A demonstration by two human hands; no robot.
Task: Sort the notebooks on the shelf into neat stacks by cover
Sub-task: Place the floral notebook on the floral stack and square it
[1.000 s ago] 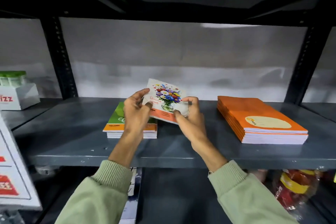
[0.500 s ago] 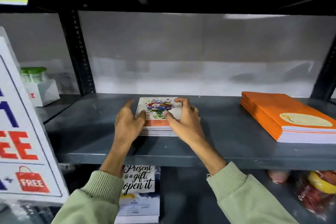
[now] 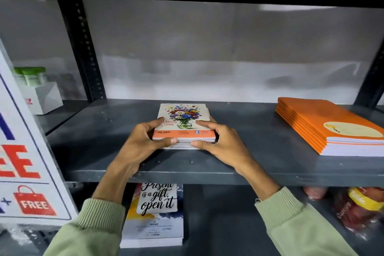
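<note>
At centre frame, the left hand point(image 3: 143, 143) and right hand point(image 3: 223, 143) clasp the sides of a floral-cover notebook stack point(image 3: 184, 125) on the grey shelf point(image 3: 99, 137), squaring it. Farther right, the orange notebook stack point(image 3: 330, 124) already looks neat; sorting seems nearly finished.

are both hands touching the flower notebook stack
Touching. The head view shows the left hand and right hand pressed against the flower stack, thumbs on its front edge and fingers on the top cover.
</note>
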